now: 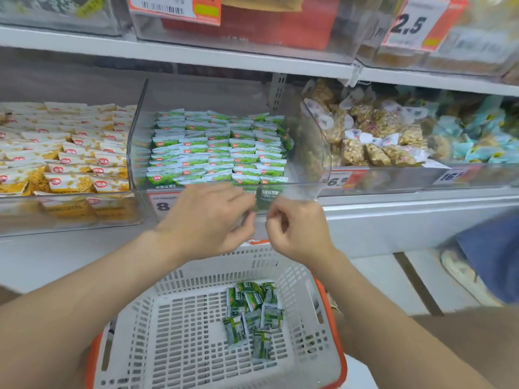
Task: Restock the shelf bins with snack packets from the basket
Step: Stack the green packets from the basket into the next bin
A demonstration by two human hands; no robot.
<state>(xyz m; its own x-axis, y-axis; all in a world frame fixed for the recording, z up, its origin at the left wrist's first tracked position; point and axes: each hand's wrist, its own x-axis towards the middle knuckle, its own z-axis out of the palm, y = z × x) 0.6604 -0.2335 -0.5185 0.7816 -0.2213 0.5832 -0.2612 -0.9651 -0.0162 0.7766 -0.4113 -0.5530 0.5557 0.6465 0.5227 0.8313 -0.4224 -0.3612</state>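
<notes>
Head view. A white slotted plastic basket with an orange rim sits low in the frame, below the forearms. A loose heap of small dark green snack packets lies on its floor towards the right side.

Above the basket, a clear plastic shelf bin stands in the middle of a white metal shelf. It is filled with light green and white packets set in close rows up to the front wall.

The left hand and the right hand are raised side by side, close together. Both are just in front of that bin's front wall and above the basket's far rim.

The left thumb and forefinger pinch a pale green sliver, too blurred to identify. The right hand's fingers are curled in towards the palm; whether they hold anything cannot be told.

A price label on the bin front is partly covered by the left hand.

The bin to the left holds yellow and white packets. To the right are clear bags of pale brown snacks and, beyond them, light blue packets.

An orange and white tag printed 2.5 hangs on the upper shelf.
</notes>
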